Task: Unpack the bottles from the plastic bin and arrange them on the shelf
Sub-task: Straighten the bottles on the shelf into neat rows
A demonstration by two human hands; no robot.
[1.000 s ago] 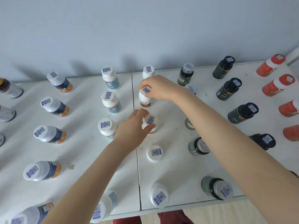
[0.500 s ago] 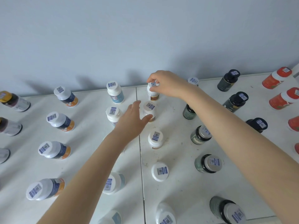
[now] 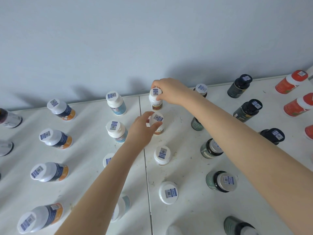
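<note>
On shelf (image 3: pixel 183 167) — right hand (image 3: pixel 171 90) round bottle (image 3: pixel 156 102)

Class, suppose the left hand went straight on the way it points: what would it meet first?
Probably the rear white brown-labelled plastic bottle pinched by the right hand; the left hand itself grips a nearer matching bottle just before it. Depth is unclear.

A white brown-labelled bottle (image 3: pixel 156 103) stands upright at upper centre of the frame on the white shelf (image 3: pixel 179 167). A matching bottle (image 3: pixel 158 118) stands upright just below it. Both caps carry barcode stickers.
</note>
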